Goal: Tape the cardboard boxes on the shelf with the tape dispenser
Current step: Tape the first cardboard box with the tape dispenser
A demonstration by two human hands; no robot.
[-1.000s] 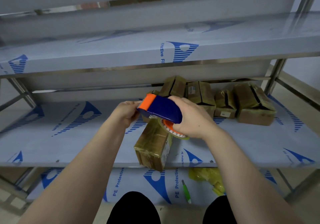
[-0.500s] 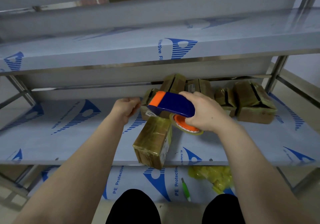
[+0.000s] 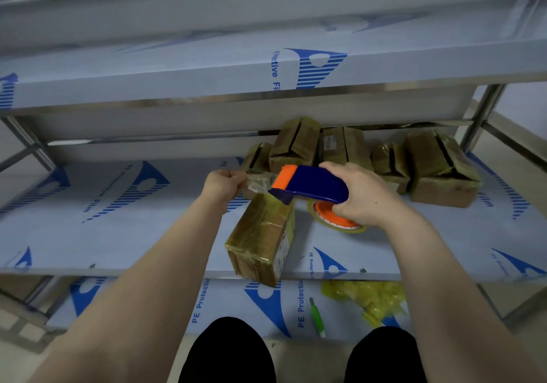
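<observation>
While gripping the tape dispenser (image 3: 310, 183) in the right hand (image 3: 364, 196), fingers curled round its handle, pinches the free tape end (image 3: 260, 179) between left hand (image 3: 222, 186) fingers. Holds it stretched just above the far end of the near cardboard box (image 3: 260, 240), probably to lay it flat. Has this box at the near shelf (image 3: 118, 234) edge for easy reach, other boxes (image 3: 438, 169) far right.

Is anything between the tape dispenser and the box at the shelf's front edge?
Nothing visible. The right hand holds the tape dispenser just over the front box at its far end; the left hand pinches the pulled-out tape beside it.
</observation>
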